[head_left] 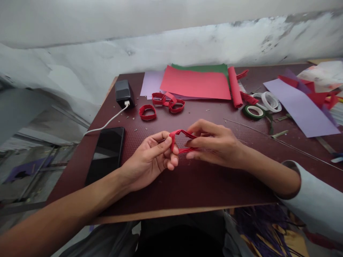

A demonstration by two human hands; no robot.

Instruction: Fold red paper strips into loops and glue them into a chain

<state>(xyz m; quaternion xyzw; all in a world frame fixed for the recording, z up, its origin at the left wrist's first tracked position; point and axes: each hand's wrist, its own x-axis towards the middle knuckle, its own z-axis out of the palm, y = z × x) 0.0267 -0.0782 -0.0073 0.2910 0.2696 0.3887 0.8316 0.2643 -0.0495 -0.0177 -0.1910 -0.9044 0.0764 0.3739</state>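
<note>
Between my two hands, just above the table's front half, is a red folded paper ring (184, 150). My left hand (152, 155) pinches its left side with thumb and fingers. On the other side, my right hand (214, 142) grips the ring's right end, its fingers hiding that part. Beyond my hands lie a single red paper ring (147, 116) and a few red rings linked together (176, 110).
A black phone (109, 148) and a black power bank (124, 93) with a white cable lie left. Red paper sheets (195, 84) and a red roll (235, 87) sit behind. Green tape (248, 112), a thin wire (281, 141) and a lilac sheet (301, 107) are right.
</note>
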